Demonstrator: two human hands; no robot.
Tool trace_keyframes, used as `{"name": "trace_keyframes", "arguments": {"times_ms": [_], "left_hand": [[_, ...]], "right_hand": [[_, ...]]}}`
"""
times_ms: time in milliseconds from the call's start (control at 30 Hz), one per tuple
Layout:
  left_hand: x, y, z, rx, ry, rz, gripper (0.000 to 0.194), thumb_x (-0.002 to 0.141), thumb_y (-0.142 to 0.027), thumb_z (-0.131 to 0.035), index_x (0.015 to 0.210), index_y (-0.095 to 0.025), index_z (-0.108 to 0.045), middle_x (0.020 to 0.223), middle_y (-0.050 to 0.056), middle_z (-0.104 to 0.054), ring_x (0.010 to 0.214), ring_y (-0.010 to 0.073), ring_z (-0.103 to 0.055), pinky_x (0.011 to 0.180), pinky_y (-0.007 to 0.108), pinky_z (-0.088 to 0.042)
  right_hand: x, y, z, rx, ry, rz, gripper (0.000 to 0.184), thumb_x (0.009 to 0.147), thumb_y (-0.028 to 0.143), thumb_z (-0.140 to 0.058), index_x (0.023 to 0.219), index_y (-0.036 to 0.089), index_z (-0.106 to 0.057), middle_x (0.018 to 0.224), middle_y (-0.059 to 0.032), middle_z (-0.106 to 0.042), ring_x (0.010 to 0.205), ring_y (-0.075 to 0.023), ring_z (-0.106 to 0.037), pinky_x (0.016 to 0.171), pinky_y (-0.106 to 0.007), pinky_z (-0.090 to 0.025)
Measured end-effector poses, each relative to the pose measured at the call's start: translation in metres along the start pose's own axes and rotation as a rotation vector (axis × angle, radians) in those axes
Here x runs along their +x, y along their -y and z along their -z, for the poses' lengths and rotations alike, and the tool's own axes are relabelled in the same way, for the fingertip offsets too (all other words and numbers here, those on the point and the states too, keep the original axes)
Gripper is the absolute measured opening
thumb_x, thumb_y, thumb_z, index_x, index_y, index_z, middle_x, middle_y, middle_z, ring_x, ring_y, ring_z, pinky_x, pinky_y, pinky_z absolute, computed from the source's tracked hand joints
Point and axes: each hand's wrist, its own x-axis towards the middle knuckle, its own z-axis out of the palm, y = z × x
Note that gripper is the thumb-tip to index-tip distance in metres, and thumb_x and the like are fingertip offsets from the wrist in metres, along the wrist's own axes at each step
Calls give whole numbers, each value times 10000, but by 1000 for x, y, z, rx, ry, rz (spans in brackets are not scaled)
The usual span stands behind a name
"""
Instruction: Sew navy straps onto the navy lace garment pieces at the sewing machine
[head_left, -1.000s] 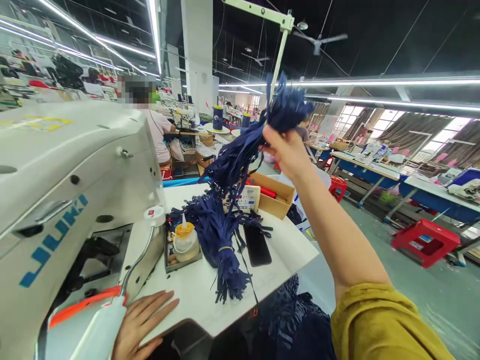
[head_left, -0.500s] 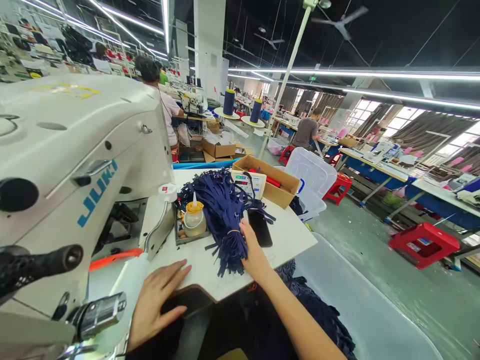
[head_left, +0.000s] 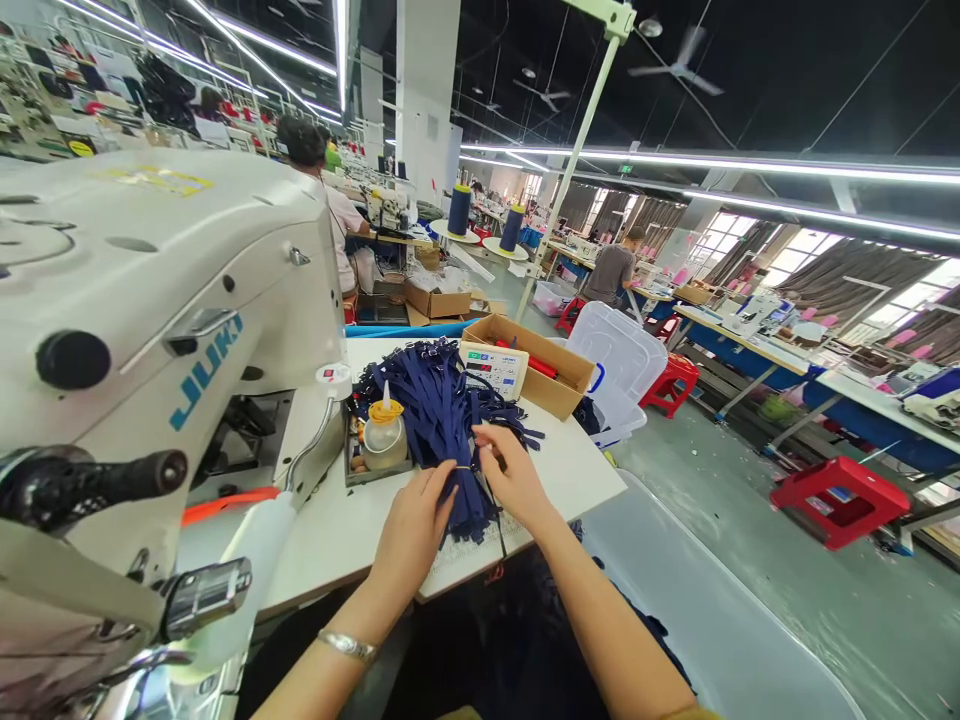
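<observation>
A thick bundle of navy fabric strips [head_left: 431,400] lies fanned out on the white table, gathered near its close end by a thin tan band [head_left: 463,467]. My left hand [head_left: 416,515] presses its closed fingers and thumb against the bundle's left side at the band. On the right side, my right hand [head_left: 514,480] is curled in a pinch beside the bundle. A thin dark strip [head_left: 496,520] hangs from under its fingers toward the table edge. The exact grip of the right fingertips is partly hidden.
A white sewing machine [head_left: 262,280] stands at left. Left of the bundle, a small tray [head_left: 379,475] holds an oil bottle [head_left: 384,440]. Behind are a control panel [head_left: 491,370] and a cardboard box [head_left: 559,390]. A clear plastic bin [head_left: 675,560] stands below right.
My left hand has moved right and up from the table's front edge to the bundle. My right hand has shifted from gripping the bundle's side to a pinch near the band.
</observation>
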Motion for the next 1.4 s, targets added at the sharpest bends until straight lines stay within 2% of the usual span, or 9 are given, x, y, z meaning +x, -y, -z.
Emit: {"name": "trace_keyframes", "arguments": {"times_ms": [67, 200, 333, 467, 800, 1067, 1167, 1300, 1400], "left_hand": [[0, -2, 2, 68, 17, -9, 338, 941, -312, -395, 1223, -190, -535, 1048, 95, -631, 941, 246, -596, 807, 408, -489], [7, -14, 12, 207, 33, 4, 304, 919, -327, -423, 1101, -194, -627, 1045, 122, -582, 991, 295, -535, 824, 445, -434], [21, -18, 16, 282, 65, 34, 329, 931, -342, -372, 918, -188, -662, 998, 104, -564, 930, 268, -519, 805, 425, -416], [29, -11, 12, 350, 117, 73, 356, 927, -287, -339, 822, -156, -653, 916, 113, -558, 899, 281, -504, 758, 415, -395], [12, -14, 16, 355, 229, 73, 295, 869, -358, -468, 669, -178, -589, 875, 84, -556, 839, 253, -500, 690, 369, -354], [0, -29, 32, 311, 345, -89, 295, 879, -258, -467, 611, -193, -573, 654, 12, -561, 755, 201, -505, 713, 371, -337], [-8, -32, 31, 315, 319, -94, 252, 895, -235, -440, 704, -193, -598, 708, 33, -595, 796, 221, -511, 726, 391, -339], [-13, -28, 27, 306, 287, -95, 200, 915, -191, -438, 800, -166, -600, 788, 32, -593, 814, 199, -522, 726, 362, -380], [-10, -20, 23, 258, 289, -135, 151, 902, -191, -495, 790, -157, -591, 774, 0, -573, 777, 161, -532, 711, 319, -414]], "right_hand": [[30, -1, -3, -101, 90, 62, 322, 927, 226, -506, 1240, 258, -574, 1274, -47, -569, 1200, -167, -502, 1047, -333, -378], [68, -22, -33, -278, 216, -43, 264, 860, 268, -640, 1120, 226, -663, 1228, -68, -587, 1181, -211, -508, 1045, -384, -360], [67, -42, -61, -305, 191, -90, 220, 880, 210, -599, 1083, 219, -683, 1199, -77, -578, 1164, -205, -509, 1030, -384, -358], [59, -46, -71, -315, 173, -106, 232, 881, 242, -589, 1096, 263, -673, 1261, -44, -545, 1198, -216, -461, 1017, -388, -357], [58, -43, -74, -326, 171, -86, 242, 883, 223, -552, 1062, 297, -697, 1249, -19, -547, 1177, -208, -453, 991, -370, -356], [61, -46, -75, -330, 149, -76, 266, 876, 154, -549, 1073, 242, -705, 1216, -55, -566, 1187, -178, -483, 1038, -338, -322], [62, -47, -74, -338, 144, -85, 273, 888, 124, -521, 1034, 247, -715, 1167, -50, -589, 1174, -175, -495, 1016, -336, -345], [58, -34, -60, -363, 82, -90, 268, 929, 201, -492, 1107, 257, -684, 1206, -70, -579, 1146, -221, -492, 982, -383, -369], [51, -13, -41, -374, 2, -33, 298, 942, 332, -496, 1202, 269, -628, 1320, -71, -518, 1200, -241, -440, 1026, -409, -320]]}}
